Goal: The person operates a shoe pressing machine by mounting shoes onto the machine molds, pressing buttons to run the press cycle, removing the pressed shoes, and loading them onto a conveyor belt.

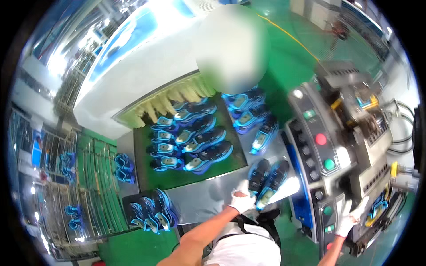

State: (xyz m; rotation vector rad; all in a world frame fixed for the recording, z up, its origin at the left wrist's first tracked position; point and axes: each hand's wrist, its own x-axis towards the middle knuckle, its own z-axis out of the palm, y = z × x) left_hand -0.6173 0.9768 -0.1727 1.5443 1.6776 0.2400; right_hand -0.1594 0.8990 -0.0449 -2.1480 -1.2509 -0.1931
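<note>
Though warped toward the rim, seen at far left: slim metal-tube rack (93,177) above green floor, bearing blue-trimmed shoes. Next, dark flat shelf (128,204) with black sneakers (164,206) packed side by side. Behind, big smooth white housing (146,80), mouth hung with ragged yellow-green fringe curtain (155,104), partly hiding rearmost shoes. Out from under it, flat green conveyor belt (165,181), loaded with columns of belt sneakers (208,155): dark uppers, bright-blue sole edges, pale insoles showing. Smooth grey metal ledge (199,197) along near edge. Further right, side group of sneakers (248,108), far end blocked by blurred pale patch (230,44). At ledge's right end, left hand (242,199) in white fabric glove, right up against sneaker pair (275,177), long and rounded, slanted side by side; cannot tell whether gripping or just resting. At right, bulky grey machine (372,142), blocky metal, with dark control panel (308,128), round red button (321,139), round green button (329,164). Low in front, right hand (349,218), also white-gloved, fingers straight and spread; cannot tell whether touching machine. Just beyond, blue-edged piece (378,206), too small to identify.
</note>
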